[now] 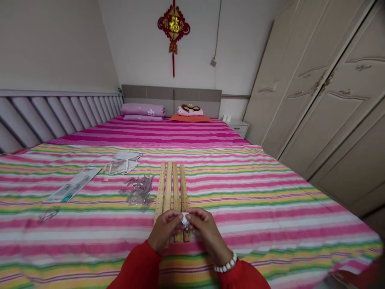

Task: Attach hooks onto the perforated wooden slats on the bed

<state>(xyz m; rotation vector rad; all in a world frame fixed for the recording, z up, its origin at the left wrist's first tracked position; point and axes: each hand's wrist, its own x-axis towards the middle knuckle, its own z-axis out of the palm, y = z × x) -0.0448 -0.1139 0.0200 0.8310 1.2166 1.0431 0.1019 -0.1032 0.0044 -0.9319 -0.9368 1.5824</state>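
My left hand [165, 229] and my right hand [207, 228] meet at the front of the bed, fingertips pinched on either side of a small white piece [185, 219]. Something dark and shiny shows at its lower end; its exact kind is too small to make out. Just beneath and beyond my hands lie several wooden strips [175, 188] with rows of holes, side by side and pointing away from me. To their left is a heap of small clear plastic packets [140, 190] with bits inside.
Left of the packets lie a long clear package [74, 185], crumpled white-and-clear wrappers [123, 162] and a thin tangled loop [49, 214]. Striped cloth [270, 241] covers the bed. Pillows [143, 110] rest by the headboard, a railing [60, 116] runs left, wardrobes [319, 96] stand right.
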